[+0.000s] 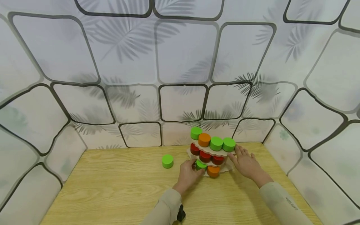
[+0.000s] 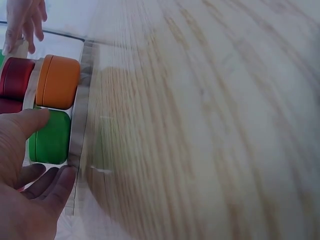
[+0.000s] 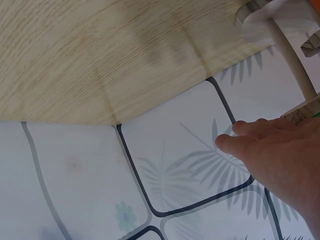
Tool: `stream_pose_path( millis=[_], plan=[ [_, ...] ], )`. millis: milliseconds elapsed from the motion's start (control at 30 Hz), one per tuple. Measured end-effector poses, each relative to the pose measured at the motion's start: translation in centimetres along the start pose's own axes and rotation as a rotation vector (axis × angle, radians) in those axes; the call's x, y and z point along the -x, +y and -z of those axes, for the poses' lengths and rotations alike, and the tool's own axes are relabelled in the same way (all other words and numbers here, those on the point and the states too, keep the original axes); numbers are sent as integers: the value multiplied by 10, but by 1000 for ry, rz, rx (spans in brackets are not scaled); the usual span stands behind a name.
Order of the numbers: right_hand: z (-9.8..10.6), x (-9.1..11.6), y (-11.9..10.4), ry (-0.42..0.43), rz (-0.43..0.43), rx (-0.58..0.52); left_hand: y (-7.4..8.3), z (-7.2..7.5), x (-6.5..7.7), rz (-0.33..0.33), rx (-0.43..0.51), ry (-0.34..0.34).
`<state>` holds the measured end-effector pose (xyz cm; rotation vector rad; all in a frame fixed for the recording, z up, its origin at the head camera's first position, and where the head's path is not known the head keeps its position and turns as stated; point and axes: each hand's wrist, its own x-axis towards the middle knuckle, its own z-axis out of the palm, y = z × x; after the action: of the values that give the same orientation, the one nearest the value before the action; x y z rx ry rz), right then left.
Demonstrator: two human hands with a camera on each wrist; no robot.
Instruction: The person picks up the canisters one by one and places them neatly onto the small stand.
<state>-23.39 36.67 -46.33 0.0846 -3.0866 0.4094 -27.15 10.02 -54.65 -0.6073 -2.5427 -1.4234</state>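
A tiered stand with scalloped wooden shelves (image 1: 222,153) holds small round tins. My left hand (image 1: 187,175) holds a green tin (image 2: 52,137) on the lowest shelf, its thumb over the side and its fingers at the far side. Beside that one sits an orange tin (image 2: 59,82). Red tins (image 1: 205,156) fill the middle shelf. On the top shelf are an orange tin (image 1: 204,139) and several green tins (image 1: 216,143). My right hand (image 1: 247,164), fingers extended, touches the right edge of the top shelf.
One loose green tin (image 1: 167,161) lies on the wooden table (image 1: 118,184), left of the stand. Patterned walls (image 1: 135,103) close off the back and both sides. In the right wrist view, a curved support (image 3: 292,55) of the stand shows.
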Motion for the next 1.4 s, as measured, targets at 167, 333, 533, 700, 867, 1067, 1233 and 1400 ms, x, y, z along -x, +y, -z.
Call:
stream_pose_path(
  millis=[167, 333, 533, 700, 867, 1067, 1233, 1400],
  plan=[
    [1, 0, -1, 0, -3, -4, -1, 6, 3, 30, 45, -4],
    [1, 1, 0, 4, 1, -3, -3, 18, 8, 68, 68, -3],
    [1, 0, 1, 13, 3, 7, -7, 34, 13, 101, 80, 23],
    [2, 1, 1, -5, -2, -3, -11, 51, 18, 133, 113, 33],
    [2, 1, 0, -12, -5, -6, -16, 68, 24, 121, 117, 79],
    [1, 0, 1, -1, -4, 3, -23, 88, 30, 107, 89, 118],
    [2, 0, 0, -4, -4, -1, -29, 99, 34, 130, 77, 149],
    [1, 0, -1, 0, -2, 10, -37, 104, 36, 142, 28, 186]
  ],
)
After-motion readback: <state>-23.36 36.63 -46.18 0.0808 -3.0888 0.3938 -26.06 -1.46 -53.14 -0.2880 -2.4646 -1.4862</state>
